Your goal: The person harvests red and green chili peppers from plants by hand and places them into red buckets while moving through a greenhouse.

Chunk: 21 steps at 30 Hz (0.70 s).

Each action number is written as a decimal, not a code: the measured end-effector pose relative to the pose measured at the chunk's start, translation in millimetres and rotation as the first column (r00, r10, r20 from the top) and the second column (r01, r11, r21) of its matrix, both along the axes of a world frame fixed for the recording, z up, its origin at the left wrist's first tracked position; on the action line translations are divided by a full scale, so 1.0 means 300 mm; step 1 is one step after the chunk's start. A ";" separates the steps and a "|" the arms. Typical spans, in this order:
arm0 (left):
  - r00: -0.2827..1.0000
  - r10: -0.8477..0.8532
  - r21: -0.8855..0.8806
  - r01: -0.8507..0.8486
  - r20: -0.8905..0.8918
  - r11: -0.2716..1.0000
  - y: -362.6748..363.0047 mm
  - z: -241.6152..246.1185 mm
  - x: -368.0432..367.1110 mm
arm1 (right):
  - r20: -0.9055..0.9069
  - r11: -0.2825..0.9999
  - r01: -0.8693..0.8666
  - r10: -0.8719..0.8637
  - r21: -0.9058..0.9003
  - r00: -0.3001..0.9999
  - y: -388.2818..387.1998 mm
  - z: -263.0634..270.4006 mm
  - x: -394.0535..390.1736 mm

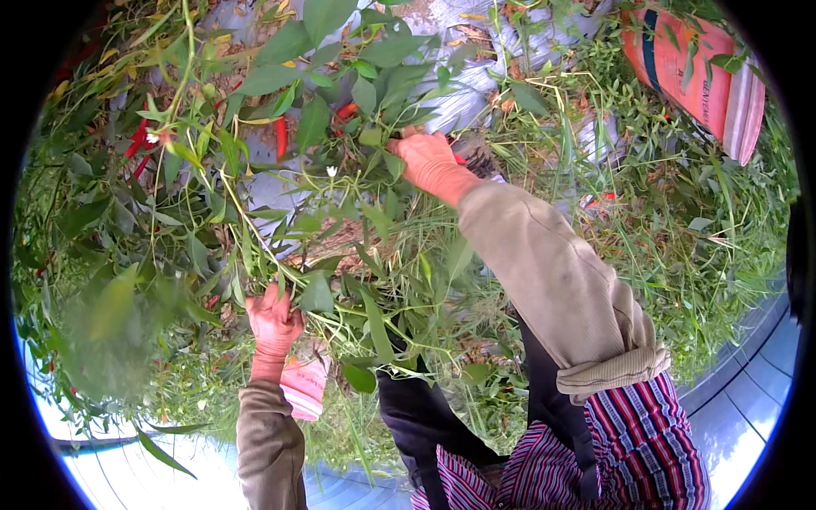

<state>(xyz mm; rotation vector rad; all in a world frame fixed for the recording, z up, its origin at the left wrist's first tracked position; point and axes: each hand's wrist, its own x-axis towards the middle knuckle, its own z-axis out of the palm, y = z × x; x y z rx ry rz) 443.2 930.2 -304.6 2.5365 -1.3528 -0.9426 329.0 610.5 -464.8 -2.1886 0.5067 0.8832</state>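
Observation:
My left hand (275,319) is raised at the lower left, its curled fingers around a leafy stem of a chili pepper plant (258,233). Higher up and to the right, my right hand (426,156) reaches into the foliage, its fingertips among green leaves; whether they grip anything is hidden. A red chili pepper (281,138) hangs to the left of my right hand, and another red chili (346,112) shows between leaves nearer to it. Several more red chilies (140,139) hang at the upper left. A bit of red shows just behind my right wrist.
A red printed sack or container (695,70) lies in the weeds at the upper right. A smaller pink-red one (306,386) stands beside my left wrist. Silvery plastic sheeting (462,95) covers some ground. Grass and leafy stems surround my legs (414,421).

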 end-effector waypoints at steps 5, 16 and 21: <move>1.000 0.019 -0.028 -0.019 -0.022 0.999 -0.005 -0.033 -0.020 | 0.005 0.918 -0.375 0.378 -0.131 0.926 -0.019 0.048 -0.035; 0.991 0.047 -0.048 -0.054 -0.122 0.997 -0.032 -0.035 -0.087 | -0.261 0.592 0.386 -0.288 0.708 0.921 0.040 0.788 -0.123; 0.999 0.025 0.027 -0.024 -0.029 0.999 0.029 -0.042 -0.047 | -0.762 0.111 0.838 -0.365 0.534 0.534 0.047 0.999 -0.344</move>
